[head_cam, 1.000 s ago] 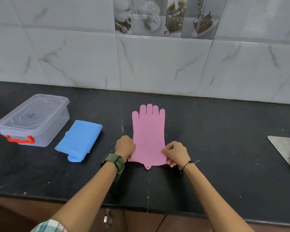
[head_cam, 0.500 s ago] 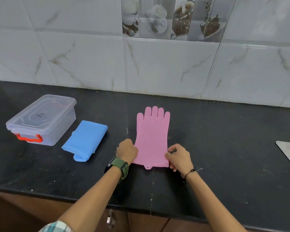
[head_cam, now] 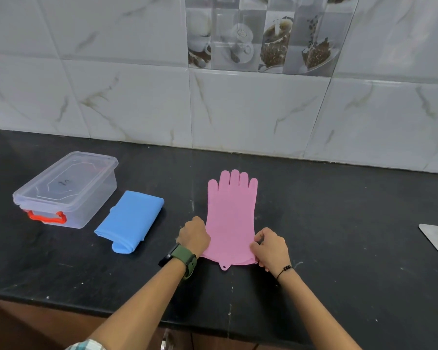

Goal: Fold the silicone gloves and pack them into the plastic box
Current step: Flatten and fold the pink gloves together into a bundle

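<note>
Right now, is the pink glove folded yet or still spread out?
Spread flat. The pink glove lies full length on the counter, fingers toward the wall; left hand and right hand pinch its cuff corners.

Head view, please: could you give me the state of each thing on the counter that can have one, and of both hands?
Plastic box: lid on, red latch at the near end.
Blue glove: folded, lying beside the box.
Pink glove: unfolded, flat, fingers towards the wall.
Left hand: fingers curled, gripping the pink glove's cuff edge.
Right hand: pinching the opposite cuff edge.
</note>
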Motion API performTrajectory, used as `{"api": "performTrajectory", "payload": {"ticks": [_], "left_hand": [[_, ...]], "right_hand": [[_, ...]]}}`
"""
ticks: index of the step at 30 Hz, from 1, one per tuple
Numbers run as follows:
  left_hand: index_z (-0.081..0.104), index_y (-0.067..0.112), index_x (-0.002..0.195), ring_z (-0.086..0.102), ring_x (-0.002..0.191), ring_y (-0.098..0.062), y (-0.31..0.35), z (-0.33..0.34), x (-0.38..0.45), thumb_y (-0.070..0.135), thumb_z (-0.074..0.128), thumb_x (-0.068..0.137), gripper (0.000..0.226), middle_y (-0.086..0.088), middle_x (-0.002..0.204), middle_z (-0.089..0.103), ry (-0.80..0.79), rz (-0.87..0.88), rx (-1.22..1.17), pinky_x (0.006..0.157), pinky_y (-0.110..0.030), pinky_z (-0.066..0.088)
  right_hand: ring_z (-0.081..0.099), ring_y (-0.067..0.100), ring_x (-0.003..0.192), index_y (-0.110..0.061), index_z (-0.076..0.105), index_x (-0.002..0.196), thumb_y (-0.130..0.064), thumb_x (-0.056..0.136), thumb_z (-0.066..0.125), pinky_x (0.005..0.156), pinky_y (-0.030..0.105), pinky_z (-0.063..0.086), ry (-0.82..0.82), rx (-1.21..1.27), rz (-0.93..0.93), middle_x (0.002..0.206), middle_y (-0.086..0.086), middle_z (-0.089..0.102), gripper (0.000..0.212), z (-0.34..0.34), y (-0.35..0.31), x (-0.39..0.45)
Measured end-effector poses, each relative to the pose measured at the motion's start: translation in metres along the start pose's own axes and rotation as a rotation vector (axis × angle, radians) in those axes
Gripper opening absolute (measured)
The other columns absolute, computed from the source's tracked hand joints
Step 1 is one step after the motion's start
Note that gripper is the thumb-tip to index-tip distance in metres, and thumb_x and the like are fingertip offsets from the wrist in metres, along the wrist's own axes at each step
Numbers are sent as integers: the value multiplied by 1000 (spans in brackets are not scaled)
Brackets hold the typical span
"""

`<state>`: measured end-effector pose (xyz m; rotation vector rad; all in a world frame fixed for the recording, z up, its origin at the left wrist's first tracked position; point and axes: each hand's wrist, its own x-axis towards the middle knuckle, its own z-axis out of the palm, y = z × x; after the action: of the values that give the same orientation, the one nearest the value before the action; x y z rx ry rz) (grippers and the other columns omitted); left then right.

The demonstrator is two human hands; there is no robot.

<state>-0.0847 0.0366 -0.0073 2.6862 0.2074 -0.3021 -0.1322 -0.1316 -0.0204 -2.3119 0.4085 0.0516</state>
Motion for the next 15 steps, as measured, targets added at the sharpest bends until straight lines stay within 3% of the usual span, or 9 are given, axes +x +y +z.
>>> {"api": "performTrajectory", "payload": {"ticks": [3,8,12,15], "left_hand": [[38,6,125,60,107,-30,-3,-1,-4,5,40,94,31,-15,119,59,31,85,145,82,-36,50],[43,7,116,60,98,-33,-19,-12,1,9,37,94,23,-14,112,59,-39,362,180,84,-43,50],[46,15,126,51,105,-21,-37,-17,13,9,43,93,34,-7,123,48,-14,734,358,90,-34,47],[48,16,127,46,110,-21,-42,-19,22,3,45,88,42,-5,130,45,-2,957,585,91,-34,44]], "right_hand": [[58,24,67,-12,45,87,-10,86,49,66,36,54,-21,-76,-26,87,13,65,5,-1,-1,-1],[58,19,72,-14,47,106,-12,91,48,68,32,52,-18,-233,-240,84,2,57,15,-13,5,-3],[51,17,103,-17,54,119,-4,89,42,89,24,45,-94,-448,-632,119,0,50,34,-28,18,-3],[44,19,115,-17,55,120,-4,90,42,95,23,41,-167,-604,-808,134,0,44,36,-35,26,3]]}}
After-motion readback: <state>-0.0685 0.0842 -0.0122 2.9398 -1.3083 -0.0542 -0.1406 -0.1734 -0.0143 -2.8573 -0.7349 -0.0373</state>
